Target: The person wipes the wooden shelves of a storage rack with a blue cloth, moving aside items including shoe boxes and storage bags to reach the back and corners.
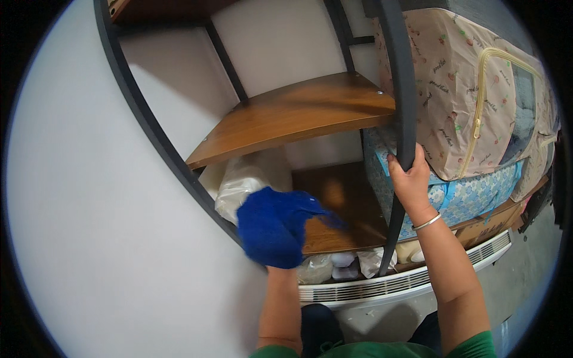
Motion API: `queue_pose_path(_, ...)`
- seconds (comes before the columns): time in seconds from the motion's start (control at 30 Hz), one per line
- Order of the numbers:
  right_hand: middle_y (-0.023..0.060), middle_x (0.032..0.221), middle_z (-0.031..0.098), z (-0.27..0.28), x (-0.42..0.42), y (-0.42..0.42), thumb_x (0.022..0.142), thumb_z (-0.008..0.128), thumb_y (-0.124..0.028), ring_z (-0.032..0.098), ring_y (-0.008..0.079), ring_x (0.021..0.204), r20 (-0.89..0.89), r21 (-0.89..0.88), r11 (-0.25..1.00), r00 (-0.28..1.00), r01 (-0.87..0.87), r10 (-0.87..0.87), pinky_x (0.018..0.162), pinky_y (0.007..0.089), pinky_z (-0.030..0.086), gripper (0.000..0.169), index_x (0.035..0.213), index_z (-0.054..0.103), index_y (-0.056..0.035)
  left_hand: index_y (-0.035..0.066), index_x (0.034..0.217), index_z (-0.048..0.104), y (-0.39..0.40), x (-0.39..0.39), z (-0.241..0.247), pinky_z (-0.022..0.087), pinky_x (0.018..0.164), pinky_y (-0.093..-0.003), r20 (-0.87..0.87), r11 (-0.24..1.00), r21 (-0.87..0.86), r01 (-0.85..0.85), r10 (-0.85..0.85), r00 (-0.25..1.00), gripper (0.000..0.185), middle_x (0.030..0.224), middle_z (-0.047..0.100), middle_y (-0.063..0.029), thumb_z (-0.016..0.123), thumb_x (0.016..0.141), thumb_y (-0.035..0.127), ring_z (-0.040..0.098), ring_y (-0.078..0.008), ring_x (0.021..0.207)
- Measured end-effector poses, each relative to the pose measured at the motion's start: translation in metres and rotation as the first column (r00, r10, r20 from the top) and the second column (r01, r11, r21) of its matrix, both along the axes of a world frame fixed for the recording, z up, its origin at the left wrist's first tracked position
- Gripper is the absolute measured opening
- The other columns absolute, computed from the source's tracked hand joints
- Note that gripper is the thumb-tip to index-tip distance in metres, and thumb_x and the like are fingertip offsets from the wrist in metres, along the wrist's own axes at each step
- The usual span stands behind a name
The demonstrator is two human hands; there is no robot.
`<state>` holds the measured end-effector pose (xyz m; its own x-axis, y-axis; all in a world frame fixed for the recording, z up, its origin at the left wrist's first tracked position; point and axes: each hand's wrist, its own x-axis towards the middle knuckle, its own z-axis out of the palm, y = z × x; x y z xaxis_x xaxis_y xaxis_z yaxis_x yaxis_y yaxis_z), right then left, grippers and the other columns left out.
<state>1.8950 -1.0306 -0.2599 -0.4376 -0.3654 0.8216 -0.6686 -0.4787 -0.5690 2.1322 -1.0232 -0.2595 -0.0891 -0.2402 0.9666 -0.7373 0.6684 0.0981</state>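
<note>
A blue cloth [273,228] covers my left hand [282,271], so the fingers are hidden and only the wrist shows below it. The cloth's loose corner hangs to the right, slightly blurred, over the lower wooden shelf [344,237]. My right hand [412,181] grips the dark metal post [400,89] at the front of the rack, with a silver bangle on that wrist. Between the two hands is the open front of the lower shelf. Behind the cloth, a plastic-wrapped white bundle [244,179] lies at that shelf's left end.
Above is a bare brown wooden shelf [295,112]. Right of the post, a pink patterned zippered storage bag [447,107] rests on a blue floral one [474,192]. Plastic-bagged items [315,268] sit beneath the lower shelf, behind a white slatted vent unit [358,286]. A white wall [112,223] stands left.
</note>
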Motion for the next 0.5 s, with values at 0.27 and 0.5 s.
queue_pose_path(0.27,0.0165,0.075,0.059,0.005,0.003,0.004,0.071,0.063,-0.012,0.059,0.0311,0.067,-0.004,-0.007,1.0,1.0,-0.031,0.03,0.06,0.0344,0.046,0.037,0.103,0.047,-0.0022,0.007,0.086,0.056,-0.046,0.1,0.055,0.042,0.07,-0.0334,-0.278,0.968,0.082,-0.237,0.25,0.927,0.015,0.085,0.055,-0.011,0.056,0.074,0.015,0.052,-0.0277,0.077)
queue_pose_path(0.5,0.0176,0.074,0.059,0.005,0.004,0.004,0.071,0.063,-0.014,0.058,0.0346,0.068,0.038,0.018,0.999,0.999,-0.033,0.033,0.06,0.0369,0.046,0.038,0.103,0.047,-0.002,-0.001,0.095,0.052,-0.072,0.082,0.064,0.041,0.075,-0.0361,-0.494,0.946,0.122,-0.299,0.319,0.809,0.025,0.094,0.05,-0.0159,0.053,0.082,0.02,0.05,-0.0319,0.088)
